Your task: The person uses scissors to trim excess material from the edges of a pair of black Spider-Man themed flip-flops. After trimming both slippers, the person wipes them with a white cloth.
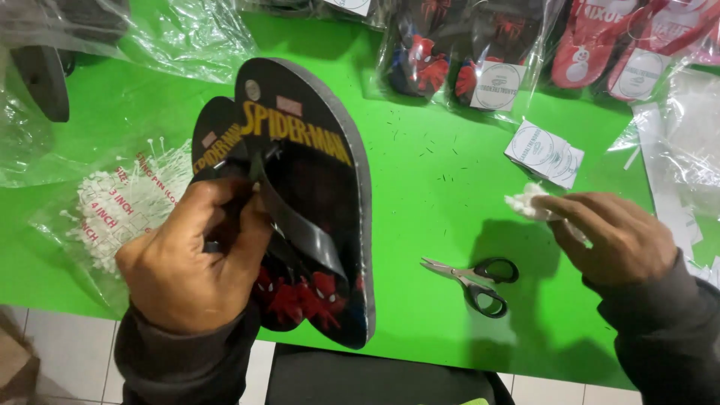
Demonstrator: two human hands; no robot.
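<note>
My left hand (187,259) grips a pair of black flip-flops (315,195) with red and blue figure prints and yellow lettering, held upright above the green table (420,157). Its fingers close around the black straps. My right hand (611,236) hovers over the table's right side, pinching a small white wad of plastic fasteners (525,201). Black-handled scissors (472,277) lie shut on the table between my hands.
A clear bag of white plastic fasteners (112,206) lies at the left. Bagged flip-flops, dark ones (450,52) and red ones (622,45), line the far edge. A stack of white round-printed tags (545,150) sits near my right hand. Loose clear bags (686,127) lie at right.
</note>
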